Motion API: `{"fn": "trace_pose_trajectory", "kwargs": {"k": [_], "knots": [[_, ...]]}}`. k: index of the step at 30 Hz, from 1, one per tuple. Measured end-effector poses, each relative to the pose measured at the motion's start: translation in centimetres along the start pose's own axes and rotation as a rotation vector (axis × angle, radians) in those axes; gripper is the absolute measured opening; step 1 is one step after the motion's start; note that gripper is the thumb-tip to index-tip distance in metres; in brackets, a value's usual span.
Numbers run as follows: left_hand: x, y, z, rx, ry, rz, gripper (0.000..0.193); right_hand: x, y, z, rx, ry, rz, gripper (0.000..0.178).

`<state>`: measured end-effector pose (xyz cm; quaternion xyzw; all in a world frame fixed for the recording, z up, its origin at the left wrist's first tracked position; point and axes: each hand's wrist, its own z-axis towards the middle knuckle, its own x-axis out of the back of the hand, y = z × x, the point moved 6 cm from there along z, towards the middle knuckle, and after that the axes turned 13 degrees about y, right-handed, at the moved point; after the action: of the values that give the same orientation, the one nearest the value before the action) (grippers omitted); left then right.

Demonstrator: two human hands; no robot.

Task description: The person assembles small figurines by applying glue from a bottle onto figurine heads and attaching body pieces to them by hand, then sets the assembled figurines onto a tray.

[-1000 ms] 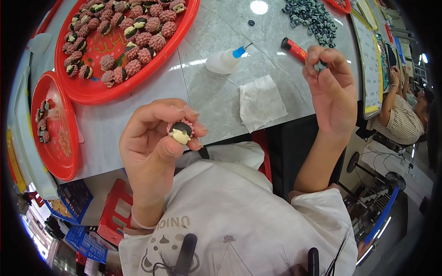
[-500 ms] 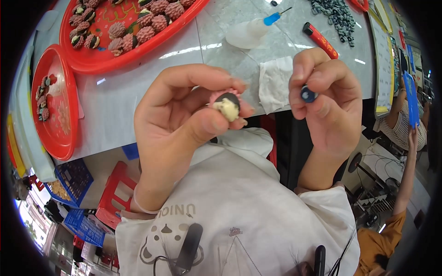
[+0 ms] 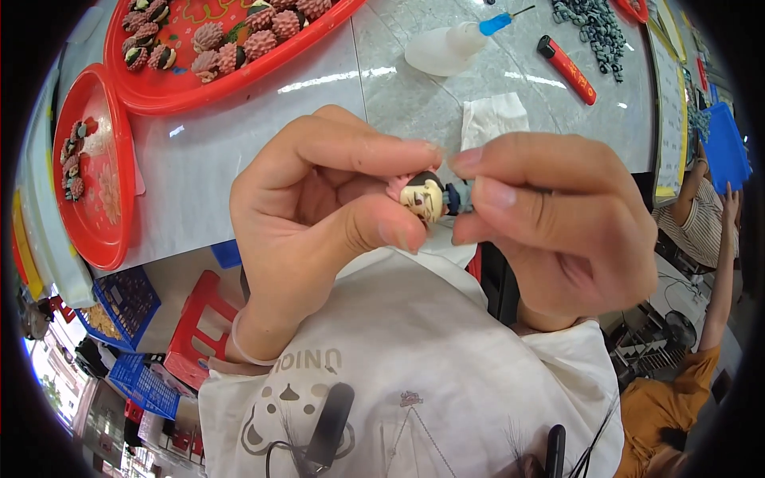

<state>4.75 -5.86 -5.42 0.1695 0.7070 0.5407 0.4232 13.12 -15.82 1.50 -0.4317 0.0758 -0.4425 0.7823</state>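
Between the thumb and fingers of my left hand (image 3: 319,191) is a small figurine head (image 3: 422,201) with pink and black hair and a painted face. My right hand (image 3: 558,211) pinches a small dark blue-grey figurine body (image 3: 457,196). The body's collar end meets the underside of the head; how deep they are joined I cannot tell. Both hands are raised in front of my chest, near the table's edge. Beyond them a folded white tissue (image 3: 492,119) lies on the grey table (image 3: 319,103).
A large red tray (image 3: 239,94) of pink-haired heads and a smaller red tray (image 3: 119,191) with several joined pieces stand left. A squeeze bottle (image 3: 446,49) with a blue needle tip, a red tube (image 3: 567,72) and a pile of blue-grey bodies (image 3: 594,36) lie beyond. Another person holds a blue tray (image 3: 727,147).
My right hand has moved left and brought the body against the head. My left hand has turned the head so its painted face shows.
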Motion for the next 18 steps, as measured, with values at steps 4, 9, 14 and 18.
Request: {"fn": "trace_pose_trajectory", "kwargs": {"k": [4, 9, 14, 18], "knots": [[0.1, 0.6, 0.2, -0.036, 0.033, 0.08, 0.043, -0.5, -0.1, -0.1, 0.08, 0.094, -0.075, 0.022], [0.2, 1.7, 0.5, -0.007, 0.127, 0.147, 0.04, -1.1, 0.6, 0.1, -0.124, 0.038, -0.024, 0.017], [1.8, 3.8, 0.8, -0.19, -0.001, 0.066, 0.033, -1.7, -0.4, 0.1, -0.03, -0.012, -0.058, 0.027], [8.1, 9.7, 2.0, -0.528, 0.243, 0.419, 0.029, 0.7, 0.6, -0.1, -0.124, 0.109, -0.022, 0.034]]}}
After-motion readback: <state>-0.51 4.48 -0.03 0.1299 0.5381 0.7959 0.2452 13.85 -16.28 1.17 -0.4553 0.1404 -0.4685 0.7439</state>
